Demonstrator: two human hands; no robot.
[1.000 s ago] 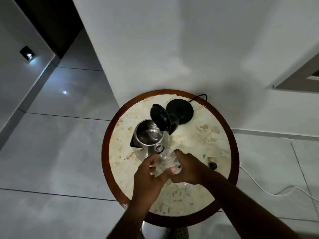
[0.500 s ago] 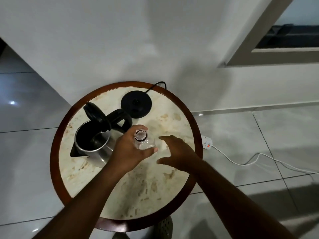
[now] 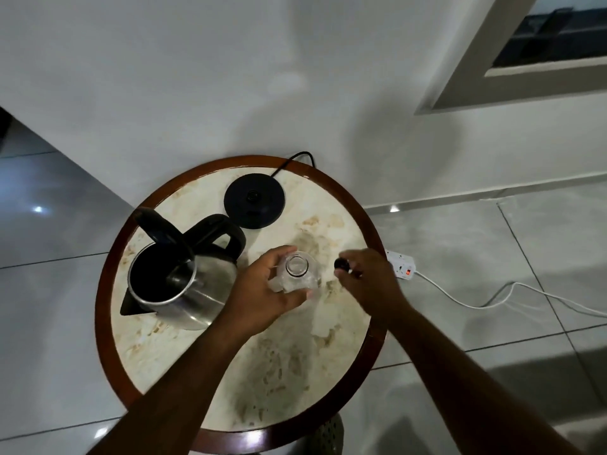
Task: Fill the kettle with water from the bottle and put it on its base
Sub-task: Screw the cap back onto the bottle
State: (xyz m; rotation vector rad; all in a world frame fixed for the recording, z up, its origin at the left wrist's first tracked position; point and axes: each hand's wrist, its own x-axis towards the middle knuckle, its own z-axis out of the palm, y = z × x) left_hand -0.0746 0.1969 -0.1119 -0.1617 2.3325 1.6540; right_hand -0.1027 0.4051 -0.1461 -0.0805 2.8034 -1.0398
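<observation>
A steel kettle (image 3: 184, 287) with a black handle stands on the left of the round table (image 3: 108, 267), its black lid (image 3: 161, 229) tipped open. The black round base (image 3: 253, 202) lies behind it near the wall, apart from the kettle. My left hand (image 3: 262, 290) is wrapped around a clear plastic bottle (image 3: 297, 270) that stands upright with its mouth open, right of the kettle. My right hand (image 3: 364, 277) pinches the small black bottle cap (image 3: 341, 264) just right of the bottle's mouth.
A black cord (image 3: 292, 160) runs from the base over the table's back edge. A white power strip (image 3: 401, 266) with a red light lies on the tiled floor right of the table, its white cable trailing away. A wall stands close behind.
The bottle went from tilted over the kettle, held in both hands, to upright in my left hand. My right hand let go of it and took up the cap. The view shifted right.
</observation>
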